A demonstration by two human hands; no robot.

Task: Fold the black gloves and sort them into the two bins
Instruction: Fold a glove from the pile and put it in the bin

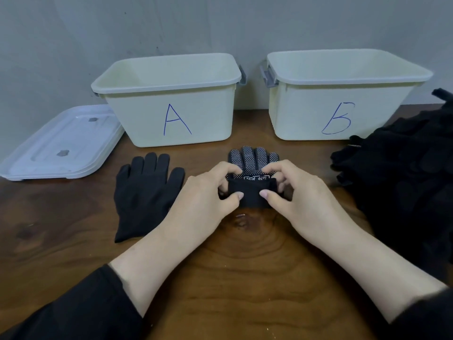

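A black glove with white grip dots (253, 159) lies palm up in the middle of the wooden table, fingers pointing at the bins. Its cuff end is folded up over the palm. My left hand (208, 192) and my right hand (294, 190) pinch that folded cuff from either side, thumbs on top. A plain black glove (144, 192) lies flat to the left, apart from both hands. Two cream bins stand at the back: bin A (171, 99) on the left, bin B (343, 94) on the right. Their insides look bare from here.
A heap of several black gloves (404, 180) fills the table's right side. Two clear plastic lids (61, 146) are stacked at the back left, beside bin A. A grey wall rises right behind the bins.
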